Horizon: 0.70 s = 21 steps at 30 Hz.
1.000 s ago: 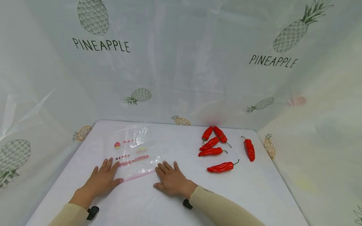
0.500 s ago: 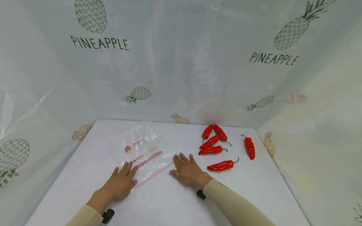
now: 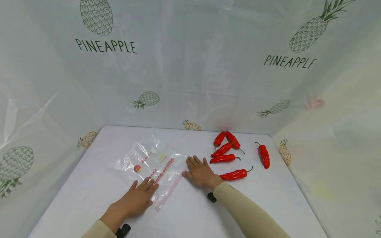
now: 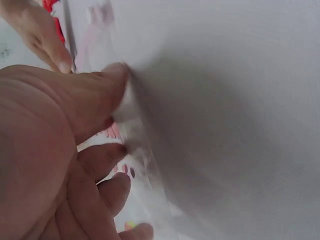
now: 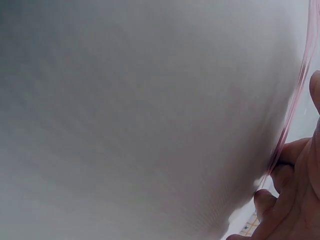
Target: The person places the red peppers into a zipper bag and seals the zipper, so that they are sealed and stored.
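Note:
A clear plastic zip bag [image 3: 177, 168], printed with a strawberry and rows of small red marks, lies flat on the white table. Its pink zip edge [image 3: 171, 190] slants up to the right. My left hand [image 3: 135, 200] rests on the bag's lower left part, fingers spread and fairly straight. At the upper end of the pink edge, my right hand [image 3: 200, 172] lies palm down with its fingers stretched out over the bag's corner. The right wrist view shows the pink strip [image 5: 286, 132] running along beside that hand's fingers.
Several red peppers [image 3: 222, 158] lie on the table to the right. One pepper [image 3: 233, 175] is close beside my right wrist, and another [image 3: 264, 156] lies apart near the right edge. A pineapple-printed sheet [image 3: 190, 66] surrounds the table [image 3: 268, 205].
The bag has turned counterclockwise and shifted right, so its pink edge slants more steeply. My left hand has slid right and slightly down; my right hand has moved right and up.

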Available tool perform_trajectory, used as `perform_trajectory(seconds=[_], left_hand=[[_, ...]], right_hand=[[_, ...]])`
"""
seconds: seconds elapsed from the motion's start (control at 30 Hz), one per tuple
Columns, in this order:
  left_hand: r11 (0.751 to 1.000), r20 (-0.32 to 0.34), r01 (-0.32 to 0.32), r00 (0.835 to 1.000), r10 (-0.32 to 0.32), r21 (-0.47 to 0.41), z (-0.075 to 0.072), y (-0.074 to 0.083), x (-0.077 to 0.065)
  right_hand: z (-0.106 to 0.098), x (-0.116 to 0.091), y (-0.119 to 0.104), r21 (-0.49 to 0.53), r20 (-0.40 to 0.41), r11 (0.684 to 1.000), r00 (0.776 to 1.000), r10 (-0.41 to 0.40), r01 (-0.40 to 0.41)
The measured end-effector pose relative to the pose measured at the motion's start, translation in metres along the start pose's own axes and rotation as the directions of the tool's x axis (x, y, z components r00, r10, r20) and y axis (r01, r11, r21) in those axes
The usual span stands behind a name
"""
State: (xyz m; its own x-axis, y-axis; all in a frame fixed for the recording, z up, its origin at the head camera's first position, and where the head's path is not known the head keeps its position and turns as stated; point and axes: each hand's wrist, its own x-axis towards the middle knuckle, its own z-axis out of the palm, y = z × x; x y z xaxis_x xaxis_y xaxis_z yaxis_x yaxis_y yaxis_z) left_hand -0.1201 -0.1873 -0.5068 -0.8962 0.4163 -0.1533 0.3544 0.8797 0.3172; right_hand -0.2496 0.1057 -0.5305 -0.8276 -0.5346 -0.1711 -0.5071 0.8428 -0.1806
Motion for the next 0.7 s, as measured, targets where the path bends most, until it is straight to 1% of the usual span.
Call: perform_trajectory(seconds=[0.1,0.2,0.27,0.3,0.37,0.5,0.6,0.7], left_hand=[[0.999,-0.029,-0.047,0.998,0.047,0.024,0.001,0.002,0.001],[0.994,-0.073,-0.099,0.992,0.103,0.05,0.006,0.002,0.006],[0.991,-0.09,-0.119,0.988,0.123,0.054,0.009,0.002,0.009],[0.992,-0.089,-0.119,0.988,0.123,0.049,0.01,0.002,0.011],[0.994,-0.082,-0.104,0.991,0.106,0.027,0.011,0.003,0.013],[0.999,-0.046,-0.032,0.998,0.031,-0.018,0.01,0.008,0.016],[0.999,-0.028,0.014,1.0,-0.015,-0.035,0.009,0.012,0.017],[0.998,-0.03,0.042,0.999,-0.043,-0.039,0.01,0.016,0.019]], right_hand=[[-0.001,0.005,0.002,0.012,0.005,1.0,1.0,0.007,-0.007],[-0.002,0.008,0.002,0.011,0.007,1.0,1.0,0.013,-0.013],[-0.004,0.009,0.002,0.019,0.004,1.0,1.0,0.013,-0.013],[-0.005,0.009,0.001,0.022,0.001,1.0,1.0,0.014,-0.014],[-0.005,0.009,0.001,0.028,0.001,0.999,1.0,0.016,-0.016],[-0.006,0.009,0.0,0.039,-0.012,0.999,1.0,0.022,-0.022],[-0.006,0.009,0.001,0.042,-0.029,0.999,0.999,0.023,-0.021],[-0.006,0.008,0.002,0.052,-0.054,0.999,0.998,0.015,-0.012]])
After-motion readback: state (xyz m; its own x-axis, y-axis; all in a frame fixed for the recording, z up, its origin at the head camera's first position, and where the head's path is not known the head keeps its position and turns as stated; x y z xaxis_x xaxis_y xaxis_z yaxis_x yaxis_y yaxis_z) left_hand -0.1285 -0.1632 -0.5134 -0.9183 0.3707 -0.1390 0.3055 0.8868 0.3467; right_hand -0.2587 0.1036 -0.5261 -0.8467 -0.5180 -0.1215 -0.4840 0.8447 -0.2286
